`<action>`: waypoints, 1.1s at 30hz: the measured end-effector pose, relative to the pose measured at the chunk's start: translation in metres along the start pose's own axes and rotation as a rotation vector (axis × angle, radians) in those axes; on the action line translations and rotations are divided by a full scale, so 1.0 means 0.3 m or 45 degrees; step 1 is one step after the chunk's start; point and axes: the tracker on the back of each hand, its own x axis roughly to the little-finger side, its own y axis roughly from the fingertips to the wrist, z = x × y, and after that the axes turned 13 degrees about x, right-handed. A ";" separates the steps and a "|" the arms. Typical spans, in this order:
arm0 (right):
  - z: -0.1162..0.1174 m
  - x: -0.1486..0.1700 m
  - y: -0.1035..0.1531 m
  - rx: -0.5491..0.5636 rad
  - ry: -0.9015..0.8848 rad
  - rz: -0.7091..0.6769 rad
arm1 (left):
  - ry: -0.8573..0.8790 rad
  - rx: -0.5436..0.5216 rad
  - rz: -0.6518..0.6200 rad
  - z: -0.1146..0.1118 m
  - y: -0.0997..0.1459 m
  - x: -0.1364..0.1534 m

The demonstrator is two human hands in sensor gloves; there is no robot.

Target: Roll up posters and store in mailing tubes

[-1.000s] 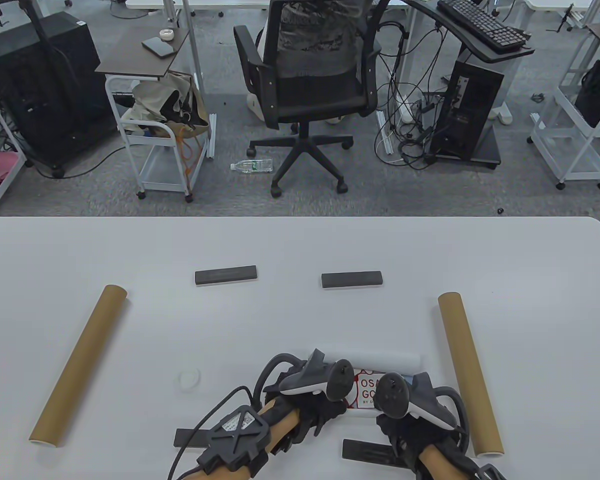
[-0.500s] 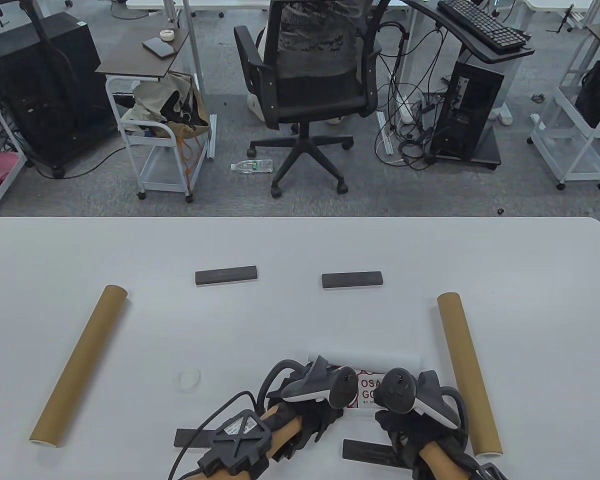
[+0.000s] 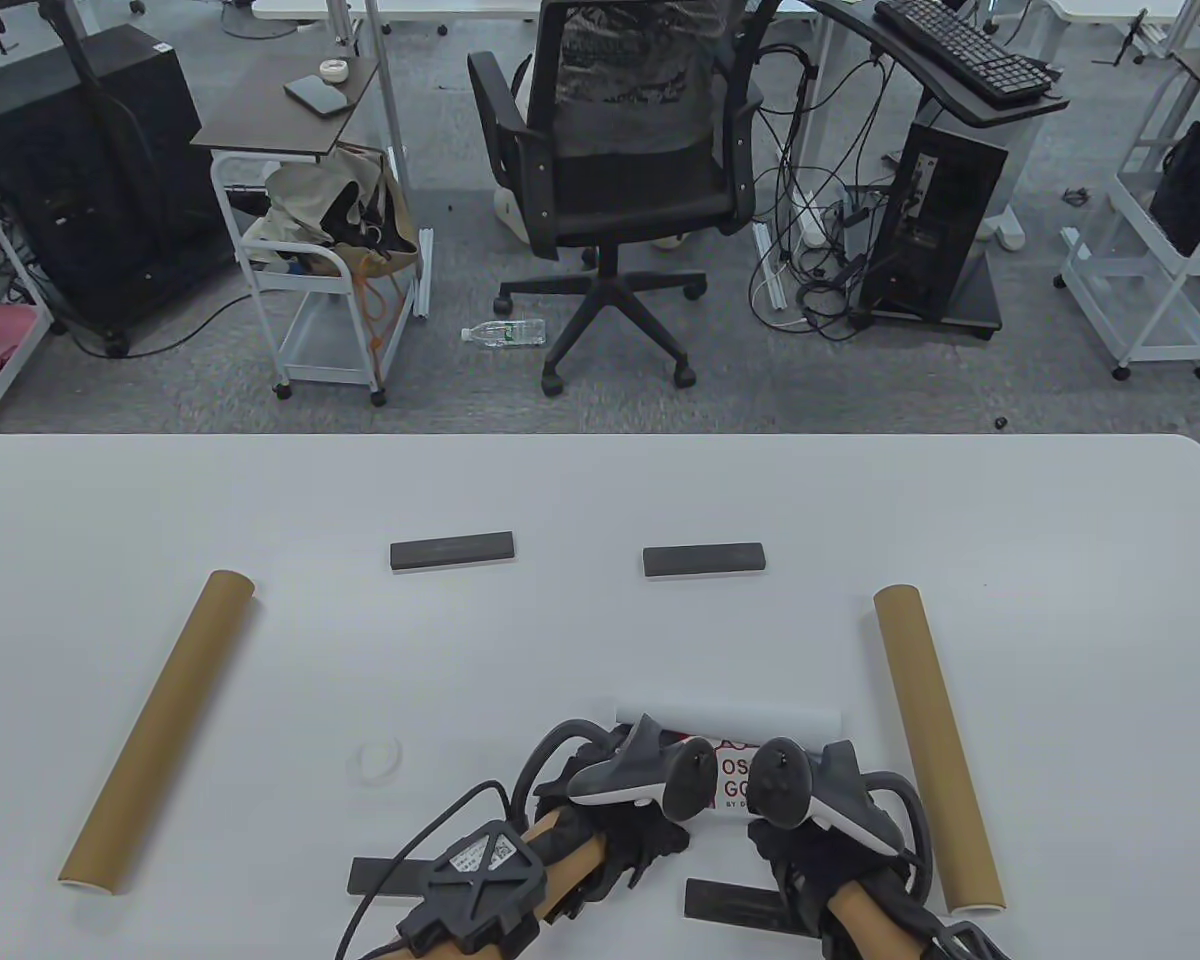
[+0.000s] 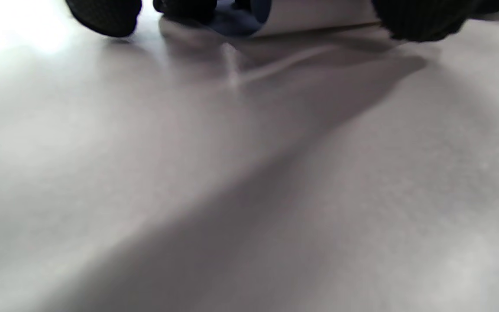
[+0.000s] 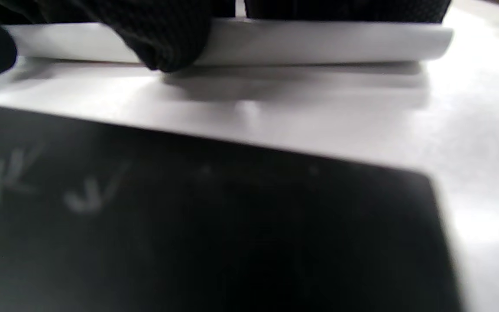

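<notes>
A white poster, partly rolled, lies near the table's front edge; its rolled part [image 3: 730, 718] is on the far side and a flat printed strip [image 3: 735, 782] shows between my hands. My left hand [image 3: 640, 842] is at the roll's left end, with fingertips [image 4: 106, 17] down beside the open end of the roll [image 4: 249, 15]. My right hand [image 3: 792, 850] lies over the roll [image 5: 319, 41], its fingers [image 5: 163, 41] curled onto it. One brown mailing tube [image 3: 160, 730] lies at the left and another [image 3: 938, 745] at the right, beside my right hand.
Two dark bar weights [image 3: 451, 551] [image 3: 703, 560] lie farther back. Two more lie at the front, one [image 3: 375, 877] by my left forearm and one [image 3: 745, 900] under my right wrist [image 5: 189, 216]. A white tube cap [image 3: 375, 760] lies left of the poster.
My two hands have drawn slightly closer together over the poster. The roll has hardly moved. The tubes and weights are where they were.
</notes>
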 end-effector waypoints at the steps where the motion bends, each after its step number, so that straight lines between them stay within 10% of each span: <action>1: -0.001 0.003 -0.003 -0.006 -0.016 0.004 | -0.022 -0.046 0.012 0.000 0.001 -0.007; 33: -0.008 0.031 -0.016 0.026 -0.090 -0.013 | -0.154 -0.166 0.015 -0.002 0.001 -0.038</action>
